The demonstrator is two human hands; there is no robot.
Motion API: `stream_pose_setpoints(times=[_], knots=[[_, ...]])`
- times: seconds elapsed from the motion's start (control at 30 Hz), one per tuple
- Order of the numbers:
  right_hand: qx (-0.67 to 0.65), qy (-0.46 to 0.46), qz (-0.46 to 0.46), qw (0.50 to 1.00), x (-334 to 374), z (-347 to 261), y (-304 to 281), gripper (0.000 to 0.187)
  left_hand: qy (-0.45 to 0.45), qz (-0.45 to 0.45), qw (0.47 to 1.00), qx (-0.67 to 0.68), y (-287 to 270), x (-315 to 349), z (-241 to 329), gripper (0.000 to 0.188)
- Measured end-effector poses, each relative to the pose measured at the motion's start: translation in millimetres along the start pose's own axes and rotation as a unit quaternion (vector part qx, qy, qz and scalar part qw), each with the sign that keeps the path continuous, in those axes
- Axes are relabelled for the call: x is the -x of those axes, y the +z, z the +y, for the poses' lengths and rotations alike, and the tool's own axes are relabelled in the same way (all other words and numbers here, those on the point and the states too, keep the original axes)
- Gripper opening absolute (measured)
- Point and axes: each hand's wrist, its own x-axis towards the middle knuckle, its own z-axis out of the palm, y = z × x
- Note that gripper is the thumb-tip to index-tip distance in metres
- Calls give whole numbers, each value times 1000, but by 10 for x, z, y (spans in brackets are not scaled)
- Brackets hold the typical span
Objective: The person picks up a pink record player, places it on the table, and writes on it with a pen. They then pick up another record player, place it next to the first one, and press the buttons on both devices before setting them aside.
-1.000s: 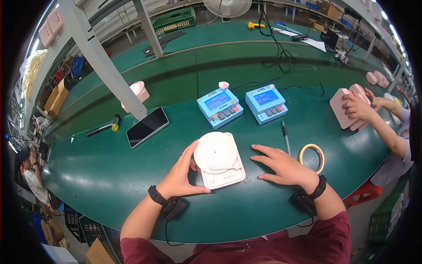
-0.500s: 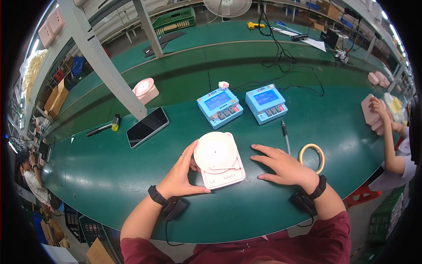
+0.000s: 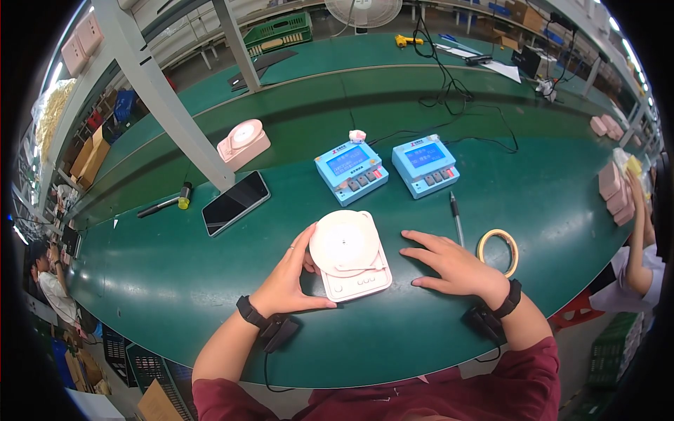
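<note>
A pale pink device shaped like a small record player (image 3: pixel 351 252) lies on the green table in front of me, its round disc facing up and a small arm across the lower edge of the disc. My left hand (image 3: pixel 289 277) is wrapped round its left side, thumb along the near edge and fingers at the far left. To the right of the device, apart from it, my right hand (image 3: pixel 456 266) rests on the table with fingers spread and nothing in it. A pen (image 3: pixel 456 217) and a roll of tape (image 3: pixel 498 253) lie close to that hand.
Two blue testers (image 3: pixel 352 173) with lit screens stand beyond the device. At left lie a phone (image 3: pixel 236 203), a small hammer (image 3: pixel 168 201) and a second pink player (image 3: pixel 243 144) behind a metal post (image 3: pixel 168 98). A co-worker's arm (image 3: pixel 639 224) reaches toward stacked pink pieces (image 3: pixel 616 194) at right.
My hands and the device in front have not moved. The second pink player behind the post has shifted right and turned. At right, the co-worker's hands and pink pieces have moved.
</note>
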Motion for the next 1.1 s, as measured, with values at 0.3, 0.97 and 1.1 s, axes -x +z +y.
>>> stream_pose_setpoints(times=[0.3, 0.97, 1.1], knots=[[-11, 19, -6, 1000, -16, -10, -23, 56, -3, 2, 1000, 12, -15, -9, 0, 132], [-241, 77, 147, 956, -30, -169, 109, 91, -45, 298, 934, -191, -1254, -1228, -795, 103], [-475, 132, 142, 858, -84, -70, 143, 79, -188, 260, 921, -223, -1615, -1879, -1261, 118]])
